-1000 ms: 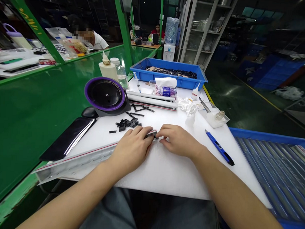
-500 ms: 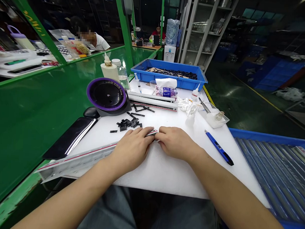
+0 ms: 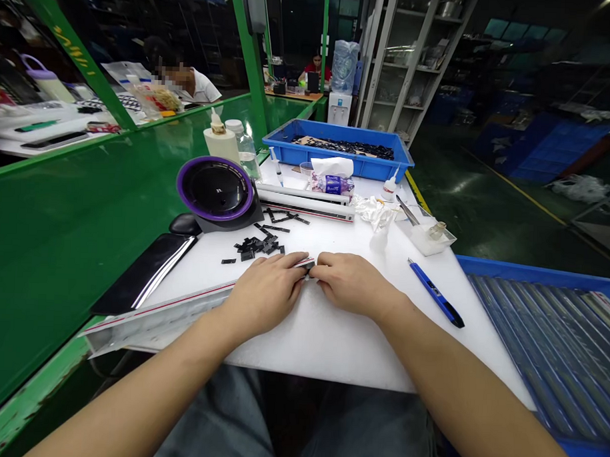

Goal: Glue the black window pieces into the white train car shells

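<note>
Head view, from left to right across a white table [image 3: 340,353]: a dark glossy panel [image 3: 146,273] lies at the left edge. Before it, a long pale strip [image 3: 175,309] with a red line runs from the table's lower left edge up to the middle, where both hands meet at its right end. Behind the strip stand a round black device [image 3: 215,189] with a purple rim and, further right, a scattered pile of small black pieces [image 3: 257,245]. The left hand [image 3: 265,290] lies over the strip, its fingers clamped on it. Beside it, the right hand [image 3: 350,283] has curled fingers at the strip's end; whether they grip anything is hidden. Further right lie a blue cutter [image 3: 435,293] and a blue tray [image 3: 519,329] of clear tubes.
</note>
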`<state>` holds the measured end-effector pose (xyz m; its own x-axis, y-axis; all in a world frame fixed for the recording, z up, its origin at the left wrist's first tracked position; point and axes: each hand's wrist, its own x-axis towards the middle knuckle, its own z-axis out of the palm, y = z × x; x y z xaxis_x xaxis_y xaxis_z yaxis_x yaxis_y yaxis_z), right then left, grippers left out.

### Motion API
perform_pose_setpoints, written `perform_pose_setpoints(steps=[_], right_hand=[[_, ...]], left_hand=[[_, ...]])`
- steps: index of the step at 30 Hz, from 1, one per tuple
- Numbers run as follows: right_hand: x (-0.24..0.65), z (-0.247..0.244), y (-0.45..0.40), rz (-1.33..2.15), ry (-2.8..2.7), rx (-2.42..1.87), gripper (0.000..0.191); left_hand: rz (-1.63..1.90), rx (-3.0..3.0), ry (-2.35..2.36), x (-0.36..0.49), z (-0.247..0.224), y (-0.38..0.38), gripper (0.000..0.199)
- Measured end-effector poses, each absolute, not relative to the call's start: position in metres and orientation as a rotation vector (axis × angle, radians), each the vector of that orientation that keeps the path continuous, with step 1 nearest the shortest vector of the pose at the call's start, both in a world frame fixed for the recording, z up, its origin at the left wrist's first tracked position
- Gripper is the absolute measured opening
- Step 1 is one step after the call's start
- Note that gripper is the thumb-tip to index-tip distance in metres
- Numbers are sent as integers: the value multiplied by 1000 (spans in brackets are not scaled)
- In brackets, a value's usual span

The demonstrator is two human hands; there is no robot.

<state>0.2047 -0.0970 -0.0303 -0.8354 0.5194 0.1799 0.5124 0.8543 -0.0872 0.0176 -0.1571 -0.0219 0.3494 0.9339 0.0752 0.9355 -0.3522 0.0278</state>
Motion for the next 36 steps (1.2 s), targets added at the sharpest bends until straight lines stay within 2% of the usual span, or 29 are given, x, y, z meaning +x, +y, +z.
perform_pose_setpoints(steps=[6,10,15,19,23,28,36], right_hand=[[211,-28,-93,309,-2719,-729,18],[217,-24,-87,414,-2428,-696,13],[223,-18,-80,198,-1812,-738,11],[232,-16,-73,30,-1536,-872,11],[241,-16,-65,-15,-1405,-1054,30],[244,-25,-55,154,-1324,-1235,59],[241,-41,-43,348,-1411,-1486,79]], left_hand=[[-144,-2579,-1747,15,-23,-159,37],[-117,-2573,-1691,13,-25,-158,38],[-93,-2510,-1629,13,-29,-159,36],[-102,-2498,-1585,13,-32,-161,36],[-111,-2510,-1577,13,-32,-161,36],[-111,-2490,-1662,16,-30,-160,34],[-126,-2466,-1706,19,-32,-158,32]])
